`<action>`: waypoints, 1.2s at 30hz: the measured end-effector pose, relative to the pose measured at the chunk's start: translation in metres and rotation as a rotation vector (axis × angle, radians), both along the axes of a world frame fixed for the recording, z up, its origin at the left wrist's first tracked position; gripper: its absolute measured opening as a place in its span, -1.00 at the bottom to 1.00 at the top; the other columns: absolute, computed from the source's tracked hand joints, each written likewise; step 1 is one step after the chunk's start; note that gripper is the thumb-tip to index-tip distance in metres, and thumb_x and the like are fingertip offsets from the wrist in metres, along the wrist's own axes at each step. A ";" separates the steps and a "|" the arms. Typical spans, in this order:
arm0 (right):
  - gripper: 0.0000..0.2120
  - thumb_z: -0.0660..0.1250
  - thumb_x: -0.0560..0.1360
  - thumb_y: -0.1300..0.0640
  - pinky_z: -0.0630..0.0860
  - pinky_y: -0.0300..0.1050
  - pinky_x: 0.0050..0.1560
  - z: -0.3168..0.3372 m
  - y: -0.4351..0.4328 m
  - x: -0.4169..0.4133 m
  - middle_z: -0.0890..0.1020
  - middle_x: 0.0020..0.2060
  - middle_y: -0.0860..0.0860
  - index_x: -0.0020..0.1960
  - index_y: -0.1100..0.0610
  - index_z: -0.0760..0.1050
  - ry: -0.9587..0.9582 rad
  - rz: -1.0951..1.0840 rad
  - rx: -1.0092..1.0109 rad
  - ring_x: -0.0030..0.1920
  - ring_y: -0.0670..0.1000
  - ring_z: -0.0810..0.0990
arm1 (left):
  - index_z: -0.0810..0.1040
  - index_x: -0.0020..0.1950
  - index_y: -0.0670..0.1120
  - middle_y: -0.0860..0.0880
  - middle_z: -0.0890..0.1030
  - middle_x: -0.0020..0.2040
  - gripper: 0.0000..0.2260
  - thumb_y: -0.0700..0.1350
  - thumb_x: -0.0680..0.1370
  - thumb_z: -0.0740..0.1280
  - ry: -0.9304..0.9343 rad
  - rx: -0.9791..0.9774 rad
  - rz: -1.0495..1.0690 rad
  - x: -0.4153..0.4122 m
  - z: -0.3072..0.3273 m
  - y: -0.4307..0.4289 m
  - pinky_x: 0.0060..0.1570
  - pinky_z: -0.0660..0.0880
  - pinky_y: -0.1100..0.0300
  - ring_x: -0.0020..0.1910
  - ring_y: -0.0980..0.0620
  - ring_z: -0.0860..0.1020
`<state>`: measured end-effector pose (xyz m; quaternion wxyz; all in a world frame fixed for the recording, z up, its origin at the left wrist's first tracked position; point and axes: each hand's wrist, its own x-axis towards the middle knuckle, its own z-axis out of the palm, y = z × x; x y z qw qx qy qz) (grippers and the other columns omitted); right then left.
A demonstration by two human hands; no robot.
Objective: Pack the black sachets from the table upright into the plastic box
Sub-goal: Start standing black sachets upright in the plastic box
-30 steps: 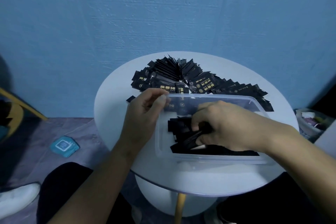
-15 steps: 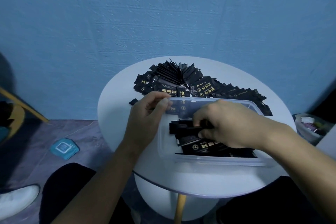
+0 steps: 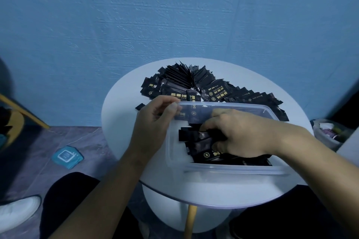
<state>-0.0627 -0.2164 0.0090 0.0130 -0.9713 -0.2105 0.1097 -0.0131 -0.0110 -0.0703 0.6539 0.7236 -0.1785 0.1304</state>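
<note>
Inside the plastic box [image 3: 233, 170], right hand [image 3: 248, 136] grips sachets [image 3: 194, 135] pointing leftward; left hand [image 3: 153, 122] pinches its rim.

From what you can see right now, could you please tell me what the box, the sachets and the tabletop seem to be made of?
The plastic box: translucent plastic; the contents show through its walls.
The black sachets: glossy film or foil, likely; they catch highlights and carry gold print.
The table: smooth white top with a soft sheen, perhaps laminate or painted; unclear.

Clear rectangular plastic box [image 3: 229, 170] at the tabletop's near edge, holding several black gold-printed sachets [image 3: 202, 141]; more sachets [image 3: 186, 83] heaped along the far edge.
</note>
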 end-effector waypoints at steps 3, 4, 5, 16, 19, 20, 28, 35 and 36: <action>-0.43 0.43 0.44 -0.03 0.44 -0.05 0.32 0.005 -0.001 -0.002 0.44 0.19 -0.10 0.43 -0.12 0.44 0.092 -0.001 -0.028 0.30 -0.05 0.45 | 0.65 0.10 -0.10 0.03 0.74 -0.08 -0.85 -0.15 0.62 0.31 0.000 0.002 0.004 0.000 0.000 0.000 0.01 0.56 0.30 -0.03 0.10 0.69; -0.38 0.46 0.42 -0.04 0.44 -0.07 0.32 0.006 -0.001 -0.002 0.43 0.19 -0.10 0.45 -0.12 0.41 0.113 0.002 -0.035 0.29 -0.06 0.45 | 0.65 0.10 -0.09 0.03 0.74 -0.08 -0.85 -0.13 0.62 0.31 0.003 -0.001 0.004 0.000 0.000 0.000 0.02 0.56 0.28 -0.03 0.09 0.69; -0.35 0.48 0.40 -0.05 0.43 -0.09 0.32 0.007 -0.001 -0.002 0.42 0.20 -0.10 0.46 -0.11 0.40 0.122 0.006 -0.037 0.29 -0.06 0.44 | 0.65 0.10 -0.07 0.03 0.74 -0.08 -0.84 -0.10 0.60 0.30 0.005 -0.004 0.002 0.000 0.000 0.000 0.03 0.57 0.25 -0.02 0.07 0.69; -0.40 0.52 0.39 0.00 0.42 -0.20 0.10 0.000 0.004 -0.005 0.43 0.18 -0.11 0.37 -0.12 0.39 0.020 0.005 -0.052 0.26 -0.05 0.46 | 0.65 0.10 -0.09 0.04 0.74 -0.09 -0.86 -0.14 0.62 0.31 -0.013 0.000 0.001 -0.001 0.001 -0.001 -0.01 0.54 0.34 -0.04 0.11 0.68; -0.51 0.51 0.38 -0.05 0.44 -0.15 0.04 -0.002 0.004 -0.003 0.43 0.09 -0.12 0.26 -0.09 0.46 -0.011 -0.005 -0.033 0.18 -0.05 0.48 | 0.65 0.09 -0.09 0.04 0.73 -0.09 -0.88 -0.21 0.65 0.31 -0.009 0.004 0.002 0.000 0.000 -0.001 0.00 0.54 0.31 -0.03 0.10 0.68; -0.56 0.49 0.40 -0.06 0.44 -0.15 0.03 -0.002 0.004 -0.004 0.43 0.07 -0.12 0.24 -0.08 0.48 -0.027 -0.001 -0.032 0.17 -0.05 0.49 | 0.65 0.09 -0.09 0.03 0.73 -0.09 -0.87 -0.21 0.65 0.31 -0.006 0.002 -0.001 0.000 -0.001 0.000 0.01 0.55 0.29 -0.03 0.09 0.69; -0.69 0.43 0.38 -0.01 0.55 -0.05 -0.08 0.001 0.007 -0.004 0.65 -0.07 -0.09 0.12 -0.08 0.52 -0.118 -0.012 -0.009 -0.02 0.05 0.61 | 0.65 0.08 -0.08 0.02 0.73 -0.09 -0.83 -0.08 0.58 0.30 -0.005 -0.016 -0.009 0.001 0.000 -0.002 0.03 0.58 0.22 -0.03 0.05 0.69; -0.81 0.48 0.44 -0.01 0.51 -0.14 -0.18 -0.002 0.007 0.002 0.65 -0.24 -0.11 0.00 -0.03 0.56 -0.174 -0.011 0.202 -0.22 -0.11 0.58 | 0.65 0.05 -0.03 0.03 0.72 -0.10 -0.82 0.00 0.56 0.32 -0.014 -0.007 -0.012 0.001 -0.001 -0.001 0.02 0.57 0.24 -0.04 0.10 0.68; -0.85 0.50 0.44 0.01 0.46 -0.23 -0.26 0.001 0.009 0.001 0.62 -0.32 -0.13 -0.07 -0.03 0.56 -0.171 -0.039 0.270 -0.30 -0.16 0.55 | 0.65 0.04 -0.03 0.05 0.71 -0.10 -0.82 0.01 0.55 0.33 -0.025 0.007 -0.005 0.001 0.000 -0.001 -0.01 0.55 0.28 -0.06 0.13 0.66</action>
